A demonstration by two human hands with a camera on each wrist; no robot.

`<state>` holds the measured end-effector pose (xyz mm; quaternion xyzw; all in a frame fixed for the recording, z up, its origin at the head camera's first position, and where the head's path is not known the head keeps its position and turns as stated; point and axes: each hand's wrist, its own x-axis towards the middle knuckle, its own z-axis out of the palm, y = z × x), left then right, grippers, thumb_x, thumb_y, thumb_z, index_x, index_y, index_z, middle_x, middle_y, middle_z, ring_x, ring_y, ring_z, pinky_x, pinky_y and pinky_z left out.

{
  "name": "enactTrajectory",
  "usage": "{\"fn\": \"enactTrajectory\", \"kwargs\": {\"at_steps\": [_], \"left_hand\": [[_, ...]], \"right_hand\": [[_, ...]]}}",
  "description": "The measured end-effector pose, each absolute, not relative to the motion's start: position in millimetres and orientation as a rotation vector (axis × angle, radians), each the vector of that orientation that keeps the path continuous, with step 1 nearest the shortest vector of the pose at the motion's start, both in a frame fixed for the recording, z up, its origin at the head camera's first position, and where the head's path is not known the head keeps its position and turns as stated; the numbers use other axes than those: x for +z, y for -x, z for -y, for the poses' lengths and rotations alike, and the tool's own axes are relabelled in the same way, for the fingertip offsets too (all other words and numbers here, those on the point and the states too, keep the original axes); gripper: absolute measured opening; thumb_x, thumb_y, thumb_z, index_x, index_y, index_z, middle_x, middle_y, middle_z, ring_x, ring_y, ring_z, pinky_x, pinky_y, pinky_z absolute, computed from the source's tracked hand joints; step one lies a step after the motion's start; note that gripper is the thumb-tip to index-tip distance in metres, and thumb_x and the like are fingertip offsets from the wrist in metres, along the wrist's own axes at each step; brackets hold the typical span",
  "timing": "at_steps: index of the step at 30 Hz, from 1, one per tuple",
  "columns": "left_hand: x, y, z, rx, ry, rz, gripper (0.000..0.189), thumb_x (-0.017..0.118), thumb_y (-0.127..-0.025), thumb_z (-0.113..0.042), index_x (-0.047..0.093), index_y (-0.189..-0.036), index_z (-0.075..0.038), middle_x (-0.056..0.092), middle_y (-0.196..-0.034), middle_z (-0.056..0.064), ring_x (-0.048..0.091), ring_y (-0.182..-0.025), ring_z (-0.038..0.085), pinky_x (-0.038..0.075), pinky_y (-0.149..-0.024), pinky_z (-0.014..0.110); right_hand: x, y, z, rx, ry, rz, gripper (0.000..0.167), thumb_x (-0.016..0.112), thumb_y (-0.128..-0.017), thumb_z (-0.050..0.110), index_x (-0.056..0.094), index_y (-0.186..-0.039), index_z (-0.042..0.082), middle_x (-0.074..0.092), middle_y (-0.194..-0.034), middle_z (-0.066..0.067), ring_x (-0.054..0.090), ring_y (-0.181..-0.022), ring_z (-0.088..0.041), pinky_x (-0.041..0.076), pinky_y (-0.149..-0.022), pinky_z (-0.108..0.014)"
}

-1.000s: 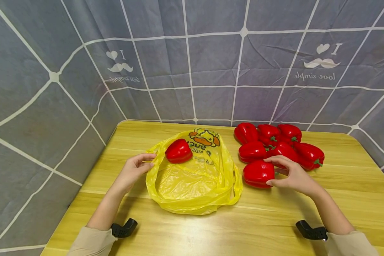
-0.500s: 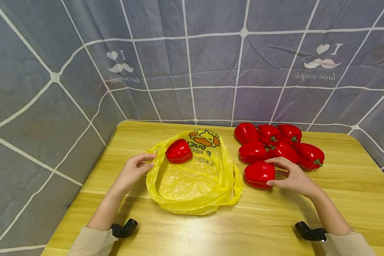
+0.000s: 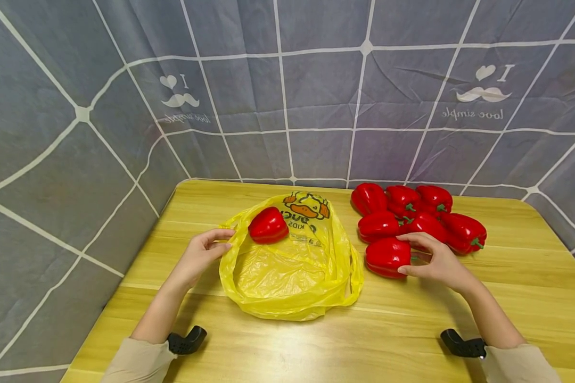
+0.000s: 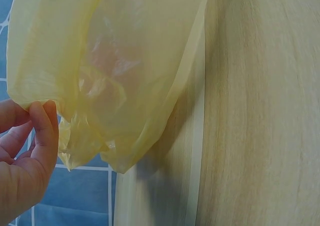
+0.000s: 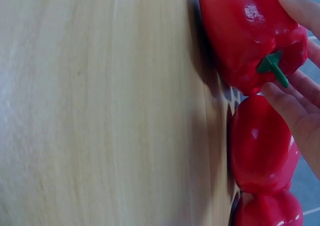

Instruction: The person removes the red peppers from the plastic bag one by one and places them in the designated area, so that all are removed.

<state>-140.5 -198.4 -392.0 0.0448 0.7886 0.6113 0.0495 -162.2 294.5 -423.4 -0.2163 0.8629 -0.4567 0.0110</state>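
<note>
A yellow plastic bag [image 3: 278, 276] with a duck print lies with its mouth open upward, and one red bell pepper [image 3: 268, 226] rests inside. My left hand [image 3: 198, 260] pinches the bag's left rim between thumb and fingers, as the left wrist view also shows. To the right of the bag, my right hand [image 3: 441, 263] holds another red bell pepper [image 3: 385, 258] by its stem end. In the right wrist view this pepper's green stem [image 5: 272, 69] points out between the thumb and fingers. Whether it touches the table is hard to tell.
Several more red bell peppers [image 3: 465, 233] sit close together behind the right hand. The wooden table [image 3: 287, 351] meets a grey tile-patterned curtain [image 3: 316, 101] at the back and left. Black wrist devices [image 3: 187, 341] sit at both cuffs.
The pepper in my right hand has shifted very slightly, a touch upward in the head view over the last half second. My left hand and the bag stay in place.
</note>
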Motion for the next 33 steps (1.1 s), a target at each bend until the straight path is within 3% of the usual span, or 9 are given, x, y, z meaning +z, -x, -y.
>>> {"fn": "enactTrajectory", "kwargs": {"at_steps": [33], "left_hand": [[-392.2,140.7,197.8,1.867,-0.137,-2.401,0.035,0.055,-0.091,-0.001,0.051,-0.123,0.011,0.053,-0.117,0.026,0.059,-0.083,0.008,0.049,-0.077,0.021]], "right_hand": [[-414.5,161.6,-294.1,-1.431,0.815,-2.712,0.055,0.08,-0.07,0.004,0.057,-0.119,-0.001,0.053,-0.118,-0.013,0.052,-0.104,-0.003,0.044,-0.086,-0.014]]}}
